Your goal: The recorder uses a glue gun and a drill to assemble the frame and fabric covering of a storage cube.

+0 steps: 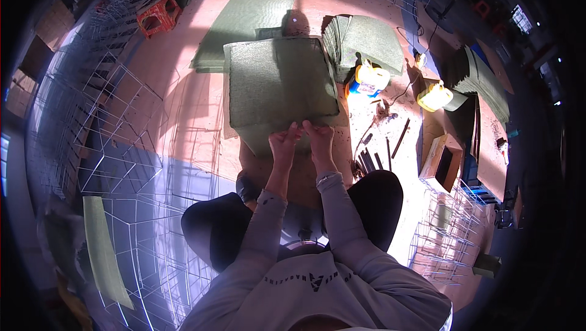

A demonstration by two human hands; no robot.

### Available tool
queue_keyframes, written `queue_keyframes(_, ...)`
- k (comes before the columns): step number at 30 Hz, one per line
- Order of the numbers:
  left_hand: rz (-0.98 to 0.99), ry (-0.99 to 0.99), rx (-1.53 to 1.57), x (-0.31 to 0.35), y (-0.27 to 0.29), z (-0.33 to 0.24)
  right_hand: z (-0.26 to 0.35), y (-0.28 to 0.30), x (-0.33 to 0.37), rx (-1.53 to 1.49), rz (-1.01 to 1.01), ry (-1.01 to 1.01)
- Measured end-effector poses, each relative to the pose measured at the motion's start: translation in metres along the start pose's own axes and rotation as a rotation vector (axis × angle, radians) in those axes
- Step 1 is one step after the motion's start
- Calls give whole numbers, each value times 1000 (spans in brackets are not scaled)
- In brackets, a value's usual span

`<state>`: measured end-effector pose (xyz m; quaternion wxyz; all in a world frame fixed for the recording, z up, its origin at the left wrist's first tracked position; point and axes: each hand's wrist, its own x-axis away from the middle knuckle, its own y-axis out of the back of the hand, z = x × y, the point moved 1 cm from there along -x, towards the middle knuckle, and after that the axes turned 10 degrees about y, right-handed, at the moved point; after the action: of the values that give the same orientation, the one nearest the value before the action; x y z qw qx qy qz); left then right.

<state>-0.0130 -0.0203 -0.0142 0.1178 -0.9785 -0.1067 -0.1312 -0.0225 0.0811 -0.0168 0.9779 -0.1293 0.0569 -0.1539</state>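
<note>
My left hand (284, 140) and right hand (318, 136) pinch near edge of green mat (281, 81), steadying it flat on stack; glue jug (370, 79) within reach right.

I see a green mat (282, 81), square, flat and coarse-textured, lying on top of a stack of like mats on the floor. Its near edge sits pinched between both of my hands, left hand (284, 142) and right hand (320, 137) side by side, just touching at the fingertips. The sheet under it juts out at the near left corner.
</note>
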Motion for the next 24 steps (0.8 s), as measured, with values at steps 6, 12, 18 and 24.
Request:
queue_keyframes(6, 9, -26, 13, -3, 0, -2, 2, -1, -1, -23, 18, -22)
queue_keyframes(12, 15, -46, -22, -2, 3, -3, 10, -16, 10, -66, -86, 18)
queue_keyframes(18, 43, -57, 13, -2, 4, -6, 11, -20, 10, -73, -90, 53)
queue_keyframes(24, 8, 15, 28, 4, 19, -15, 6, -14, 7, 21, -68, 104)
